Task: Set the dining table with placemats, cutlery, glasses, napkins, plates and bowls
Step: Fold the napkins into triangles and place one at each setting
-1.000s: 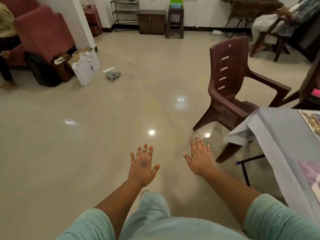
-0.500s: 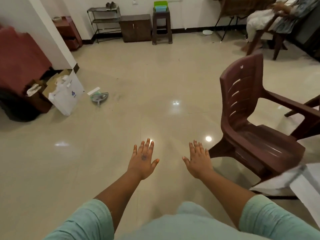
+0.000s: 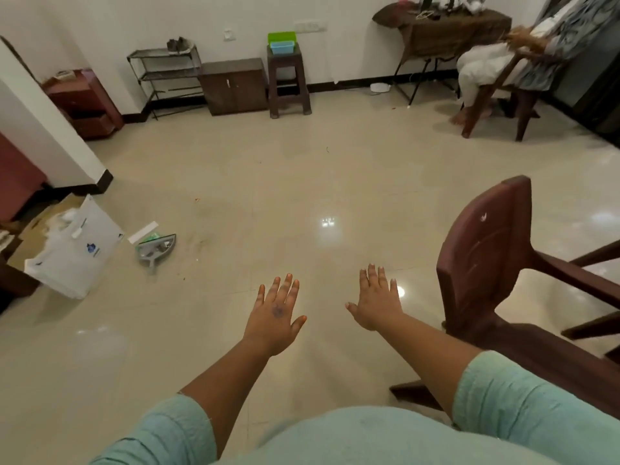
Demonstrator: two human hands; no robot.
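Now both hands are stretched forward over the floor (image 3: 302,182), palms down. The left hand (image 3: 275,317) has its fingers spread and holds nothing — the right hand (image 3: 377,302) is the same, flat and spread. Just to the right of the right hand stands a brown plastic chair (image 3: 486,263). Far to the left of the left hand lies a white bag (image 3: 75,250), with a grey dustpan (image 3: 156,248) beside it. No placemats, cutlery or plates show in view.
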